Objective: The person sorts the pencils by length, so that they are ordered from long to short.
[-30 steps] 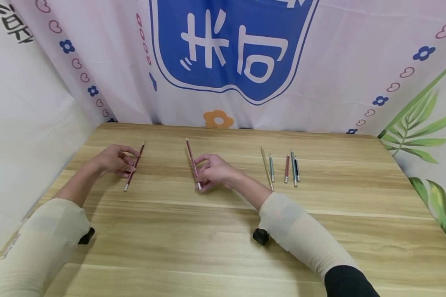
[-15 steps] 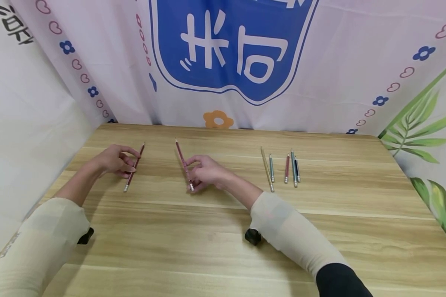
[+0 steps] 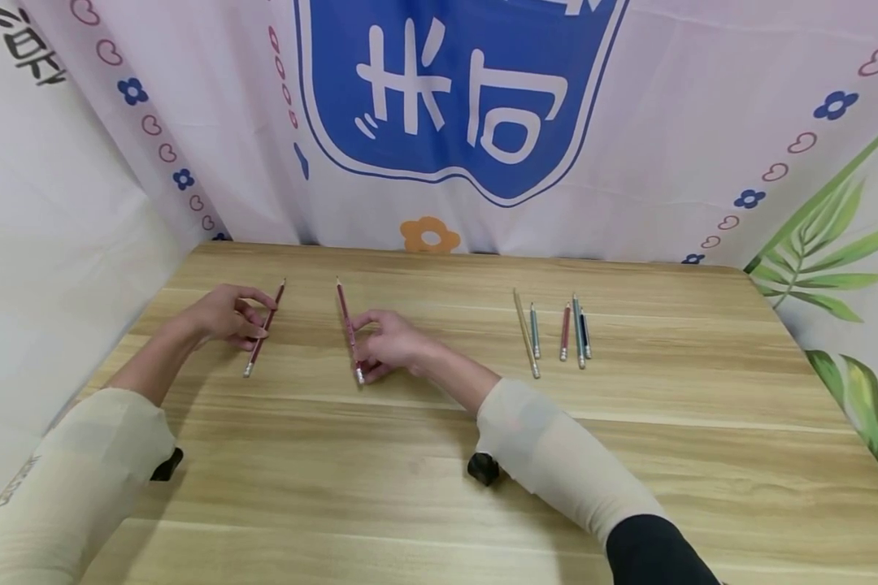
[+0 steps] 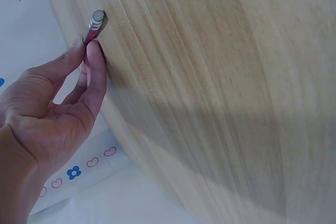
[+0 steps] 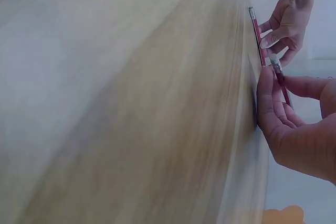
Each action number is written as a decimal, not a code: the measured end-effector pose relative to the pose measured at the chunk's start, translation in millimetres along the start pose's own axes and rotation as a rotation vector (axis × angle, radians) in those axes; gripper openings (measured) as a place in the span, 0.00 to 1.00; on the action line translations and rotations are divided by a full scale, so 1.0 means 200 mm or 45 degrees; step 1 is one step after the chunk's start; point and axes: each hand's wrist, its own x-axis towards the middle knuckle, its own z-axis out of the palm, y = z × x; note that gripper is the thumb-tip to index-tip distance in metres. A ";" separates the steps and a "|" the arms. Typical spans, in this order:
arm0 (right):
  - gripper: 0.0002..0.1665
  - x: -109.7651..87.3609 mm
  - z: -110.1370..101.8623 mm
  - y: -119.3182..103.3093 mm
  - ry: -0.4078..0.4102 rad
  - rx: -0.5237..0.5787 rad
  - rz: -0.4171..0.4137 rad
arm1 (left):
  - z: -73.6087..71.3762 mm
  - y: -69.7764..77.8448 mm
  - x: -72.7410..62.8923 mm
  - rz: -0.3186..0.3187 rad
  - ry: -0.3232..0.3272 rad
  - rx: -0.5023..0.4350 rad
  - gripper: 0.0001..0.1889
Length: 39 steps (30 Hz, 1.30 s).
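In the head view my left hand (image 3: 227, 315) pinches a dark red pencil (image 3: 261, 337) on the left of the table; its white eraser end points toward me. The left wrist view shows that pencil's eraser end (image 4: 96, 20) between thumb and fingers. My right hand (image 3: 391, 341) pinches a second dark red pencil (image 3: 346, 317), tip pointing away and its eraser end near my fingers. Seen from the right wrist, the second pencil (image 5: 279, 74) sits between thumb and fingers, with the left hand (image 5: 289, 24) and its pencil just beyond.
On the right part of the wooden table (image 3: 424, 487) lie a long yellowish pencil (image 3: 525, 333), a short teal pencil (image 3: 535, 331), a short red pencil (image 3: 565, 333), a longer teal pencil (image 3: 578, 331) and a short dark blue pencil (image 3: 585, 333). A printed curtain (image 3: 666, 162) hangs behind the table.
My right hand has moved left with its pencil, closer to the left hand, and the pencil has turned to lie slightly straighter. The left hand and its pencil have stayed still.
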 end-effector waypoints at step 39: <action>0.24 0.17 0.18 -0.05 0.150 0.038 -0.045 | 0.00 -0.01 0.01 0.003 -0.008 -0.020 0.30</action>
